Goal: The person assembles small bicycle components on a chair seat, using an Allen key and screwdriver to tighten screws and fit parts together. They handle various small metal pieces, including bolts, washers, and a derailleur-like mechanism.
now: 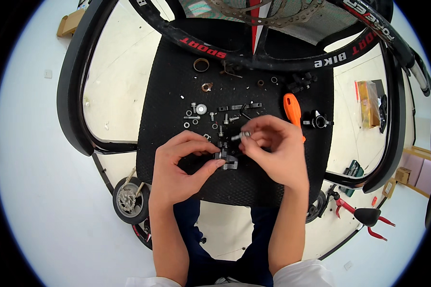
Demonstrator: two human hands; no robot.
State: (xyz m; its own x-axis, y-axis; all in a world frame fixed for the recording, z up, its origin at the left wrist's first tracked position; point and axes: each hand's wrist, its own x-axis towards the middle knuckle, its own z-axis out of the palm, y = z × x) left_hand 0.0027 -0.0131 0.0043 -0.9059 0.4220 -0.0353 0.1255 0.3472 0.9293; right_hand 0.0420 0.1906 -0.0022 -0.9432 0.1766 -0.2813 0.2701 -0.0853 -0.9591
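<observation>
My left hand (184,162) pinches a small dark grey metal part (230,163), perhaps a brake caliper, between thumb and fingers over the near part of the black seat (268,189). To its right, the thumb and fingertips of my right hand (273,148) close on a small silver bolt (244,134), slightly blurred. Just beyond both hands lie loose bolts (226,118), small ring washers (187,125) and a round silver cap (201,109). A flat dark bracket (240,107) rests behind them, with a black hex key (245,113) close by.
An orange-handled tool (292,109) and a black clamp (318,120) lie at the right. Across the far side stretches a bicycle wheel (254,63) with a brake disc. A brass-coloured ring (201,65) sits far left. Black armrests (74,91) flank the seat.
</observation>
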